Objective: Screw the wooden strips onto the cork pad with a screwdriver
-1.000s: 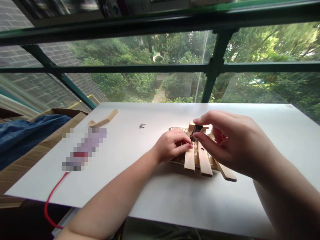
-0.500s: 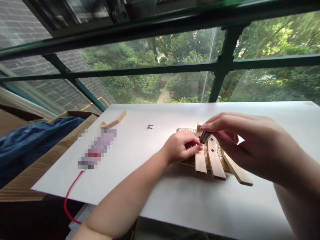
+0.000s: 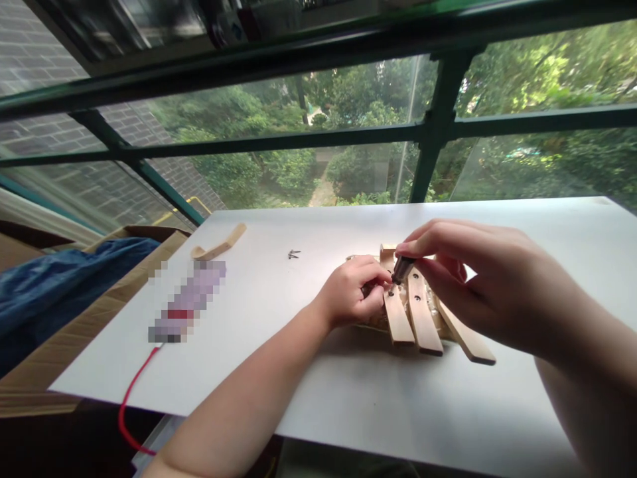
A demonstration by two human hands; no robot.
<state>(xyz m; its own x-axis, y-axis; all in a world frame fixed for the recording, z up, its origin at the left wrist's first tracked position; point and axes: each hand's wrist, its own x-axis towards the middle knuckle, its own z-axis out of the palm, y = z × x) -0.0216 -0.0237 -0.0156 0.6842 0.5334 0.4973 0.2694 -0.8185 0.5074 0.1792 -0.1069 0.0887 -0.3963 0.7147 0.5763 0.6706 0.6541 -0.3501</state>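
Observation:
My right hand (image 3: pixel 468 279) grips a short dark metal screwdriver (image 3: pixel 402 267), tilted with its tip down at the leftmost wooden hook (image 3: pixel 398 322). My left hand (image 3: pixel 351 292) is closed beside that tip, its fingers curled against the hook's left side; whatever they hold is hidden. A dark screw head (image 3: pixel 391 293) shows on this hook, just below the tip. The middle wooden hook (image 3: pixel 428 328) carries two dark screws. A third wooden hook (image 3: pixel 468 335) lies partly under my right hand. All three rest across a shiny, brownish patterned board (image 3: pixel 371 324), mostly covered by my hands.
Several loose screws (image 3: pixel 293 254) lie on the white table (image 3: pixel 259 372). Farther left are another curved wooden hook (image 3: pixel 219 250) and a blurred-out purple object (image 3: pixel 192 299) with a red cable (image 3: pixel 130 392). A cardboard box (image 3: pixel 114 279) with blue cloth borders the table's left edge; windows stand behind.
My left fingertips have drawn back slightly from the screwdriver tip, uncovering the screw head on the leftmost hook. The right hand still holds the screwdriver there. The whole view has shifted a little.

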